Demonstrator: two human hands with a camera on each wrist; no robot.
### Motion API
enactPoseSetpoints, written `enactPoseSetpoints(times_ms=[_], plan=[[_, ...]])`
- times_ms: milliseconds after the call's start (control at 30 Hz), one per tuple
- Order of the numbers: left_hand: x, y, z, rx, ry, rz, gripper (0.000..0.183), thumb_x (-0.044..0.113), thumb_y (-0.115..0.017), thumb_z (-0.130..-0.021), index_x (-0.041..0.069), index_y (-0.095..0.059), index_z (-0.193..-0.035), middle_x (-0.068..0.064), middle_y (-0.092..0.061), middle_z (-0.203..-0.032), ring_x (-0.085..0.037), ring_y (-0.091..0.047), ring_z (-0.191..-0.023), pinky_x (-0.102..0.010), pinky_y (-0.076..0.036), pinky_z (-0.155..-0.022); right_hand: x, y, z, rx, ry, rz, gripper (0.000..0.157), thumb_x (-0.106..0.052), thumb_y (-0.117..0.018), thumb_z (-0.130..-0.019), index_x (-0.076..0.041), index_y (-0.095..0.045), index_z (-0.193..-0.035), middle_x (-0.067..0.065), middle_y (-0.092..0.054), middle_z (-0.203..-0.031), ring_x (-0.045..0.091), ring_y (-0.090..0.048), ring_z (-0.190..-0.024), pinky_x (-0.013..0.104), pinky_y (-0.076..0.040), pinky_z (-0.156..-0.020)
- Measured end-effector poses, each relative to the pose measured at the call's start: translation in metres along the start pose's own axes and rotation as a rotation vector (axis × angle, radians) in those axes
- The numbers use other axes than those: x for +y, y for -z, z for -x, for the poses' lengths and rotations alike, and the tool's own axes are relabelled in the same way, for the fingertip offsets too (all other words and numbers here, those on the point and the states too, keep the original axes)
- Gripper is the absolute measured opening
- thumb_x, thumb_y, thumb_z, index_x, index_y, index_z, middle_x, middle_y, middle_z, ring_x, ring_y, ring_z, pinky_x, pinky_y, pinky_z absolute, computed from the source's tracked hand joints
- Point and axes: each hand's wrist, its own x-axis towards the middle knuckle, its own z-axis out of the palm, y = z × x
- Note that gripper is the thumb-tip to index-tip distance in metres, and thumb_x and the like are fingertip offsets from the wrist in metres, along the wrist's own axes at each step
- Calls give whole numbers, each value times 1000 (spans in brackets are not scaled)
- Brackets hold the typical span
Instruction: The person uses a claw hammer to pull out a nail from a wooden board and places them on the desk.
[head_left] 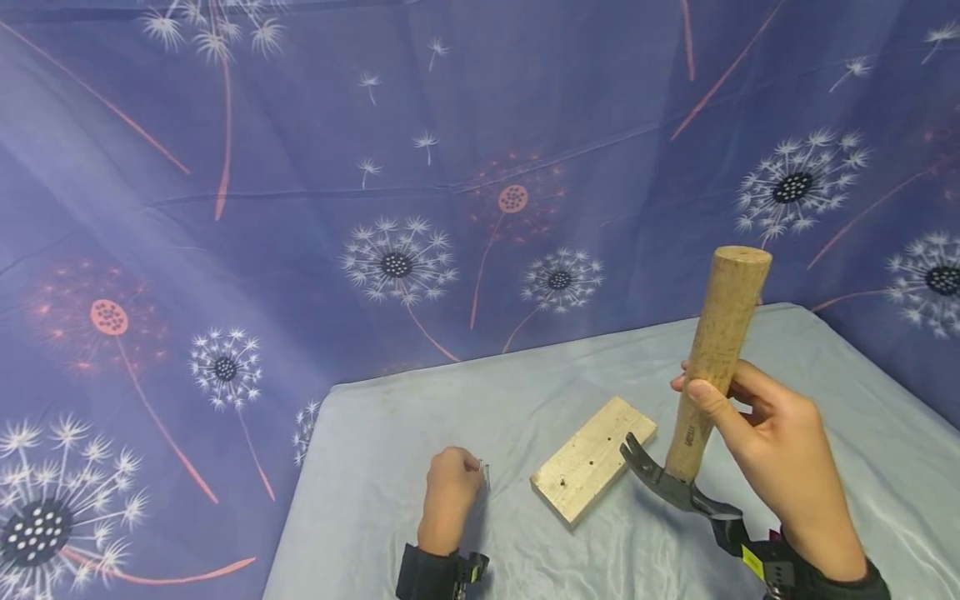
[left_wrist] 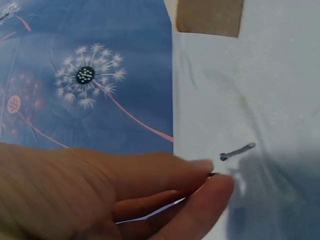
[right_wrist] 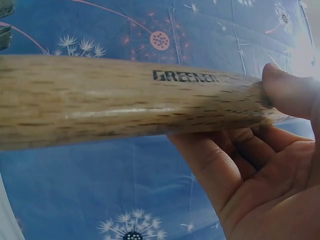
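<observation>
My right hand [head_left: 787,450] grips the wooden handle of a claw hammer [head_left: 723,333], held up with its dark metal head at the bottom. In the right wrist view, thumb and fingers pinch the handle [right_wrist: 115,102], which bears dark lettering. My left hand [head_left: 452,492] is low over the cloth, left of a wooden block [head_left: 592,458]. Its thumb and index fingertip come together on a nail [left_wrist: 213,174], of which only a dark bit shows. Just beyond these fingertips, another nail [left_wrist: 237,151] lies on the cloth.
A pale blue satin cloth [head_left: 405,425] covers the table. Small dark nail heads or holes [head_left: 591,462] mark the block's top. Behind and to the left hangs a blue curtain [head_left: 300,150] with a dandelion print.
</observation>
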Motion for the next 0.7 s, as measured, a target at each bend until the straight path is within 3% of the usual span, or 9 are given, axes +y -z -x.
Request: enactPoseSetpoints(times_ms=[133, 167, 333, 500, 600, 700], plan=[[-7, -4, -1, 74, 5, -38, 13, -8, -65, -72, 3, -62, -67, -3, -56, -66, -14, -43, -55, -27, -38, -48, 2, -1, -1, -2, -9, 17, 23, -11, -67, -92, -21, -70, -113, -3, -68, -109, 3, -62, -100, 14, -48, -71], [-8, -5, -2, 85, 15, -39, 11, -8, -66, -72, 3, -65, -72, -4, -59, -70, -15, -47, -57, -29, -41, -51, 2, -2, -1, 0, -8, 21, 24, -11, -67, -92, -21, -70, -113, -3, -69, -107, 3, -62, -99, 14, -48, -70], [-12, -7, -4, 24, 40, -52, 9, -4, -70, -73, 0, -66, -80, -4, -56, -71, -19, -51, -62, -33, -45, -56, 4, -4, -2, 8, -5, 24, 25, -11, -70, -90, -23, -71, -112, -4, -71, -101, 1, -63, -96, 14, -49, -69], [-10, -6, -5, -23, 22, -67, 16, 1, -76, -75, -2, -65, -86, -4, -52, -73, -19, -50, -66, -35, -45, -61, 6, -8, -2, -12, 2, 18, 25, -13, -69, -90, -24, -70, -112, -5, -70, -102, 2, -63, -96, 15, -49, -69], [-7, -9, -4, 25, -53, -74, 18, 4, -76, -79, -1, -68, -95, -6, -56, -82, -23, -51, -76, -35, -46, -65, 7, -11, -2, -24, 4, 22, 27, -14, -69, -90, -26, -69, -114, -6, -70, -102, 3, -63, -94, 16, -50, -70], [-2, -12, -7, 30, -193, -23, 24, 12, -73, -86, 0, -69, -106, -9, -61, -96, -27, -55, -88, -36, -48, -72, 8, -14, -2, -33, -3, 34, 26, -17, -70, -91, -28, -69, -114, -9, -70, -101, 2, -62, -94, 16, -50, -70]])
